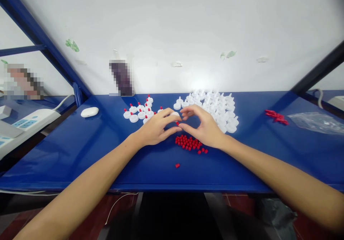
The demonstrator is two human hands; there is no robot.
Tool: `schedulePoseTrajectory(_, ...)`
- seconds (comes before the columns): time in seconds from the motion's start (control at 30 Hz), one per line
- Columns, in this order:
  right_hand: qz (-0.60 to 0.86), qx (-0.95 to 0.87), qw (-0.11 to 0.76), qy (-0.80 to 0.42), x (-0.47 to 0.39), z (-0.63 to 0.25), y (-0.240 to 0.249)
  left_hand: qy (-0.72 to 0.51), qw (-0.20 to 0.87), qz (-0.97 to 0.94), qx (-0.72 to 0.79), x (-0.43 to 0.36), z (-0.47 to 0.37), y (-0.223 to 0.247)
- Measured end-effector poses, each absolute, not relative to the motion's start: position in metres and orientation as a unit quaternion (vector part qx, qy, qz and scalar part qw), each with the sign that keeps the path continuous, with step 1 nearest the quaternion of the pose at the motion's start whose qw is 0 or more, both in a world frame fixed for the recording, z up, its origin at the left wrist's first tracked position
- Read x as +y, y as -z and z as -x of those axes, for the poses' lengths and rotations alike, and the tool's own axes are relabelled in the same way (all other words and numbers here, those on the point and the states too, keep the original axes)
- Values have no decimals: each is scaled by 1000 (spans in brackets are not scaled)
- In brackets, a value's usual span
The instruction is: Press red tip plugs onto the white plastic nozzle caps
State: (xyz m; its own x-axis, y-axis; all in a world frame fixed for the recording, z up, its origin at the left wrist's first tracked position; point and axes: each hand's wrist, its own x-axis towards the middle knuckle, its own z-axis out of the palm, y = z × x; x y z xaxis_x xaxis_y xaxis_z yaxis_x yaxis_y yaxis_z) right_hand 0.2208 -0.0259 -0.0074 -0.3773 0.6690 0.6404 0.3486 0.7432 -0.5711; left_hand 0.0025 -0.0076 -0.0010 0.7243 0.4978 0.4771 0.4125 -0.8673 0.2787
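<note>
A white nozzle lid (175, 114) is between the fingers of my left hand (157, 127), with a red cap (177, 124) at its near side. The fingers of my right hand (205, 127) curl in from the other side, thumb tip against the red cap. Fingertips partly hide where lid and cap meet. Just below my hands lies a pile of small red caps (188, 142), and a single red cap (177, 165) sits nearer the front edge. Beyond my right hand spreads a heap of plain white nozzle lids (220, 107). Red-tipped white lids (133, 118) stand left of my left hand.
On the blue table (150, 175), a white earbud case (89, 112) lies at left and a power strip (27, 125) beyond the frame post. Red pieces (276, 117) and a clear plastic bag (317, 122) are at right. A blurred-out phone-like object (123, 78) leans on the wall.
</note>
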Motion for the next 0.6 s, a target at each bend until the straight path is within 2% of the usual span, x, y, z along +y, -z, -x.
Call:
schedulePoseTrajectory(0.2,305,-827,412,-230,-23,-227,7,-293,62,-923,242,-10,-3,-1)
schedulePoseTrajectory(0.37,297,-875,342,-172,-21,-225,11,-327,62,-910,248,-13,-7,0)
schedulePoseTrajectory(0.6,284,-882,364,-96,-18,-225,10,-362,32,-902,231,-13,-11,6)
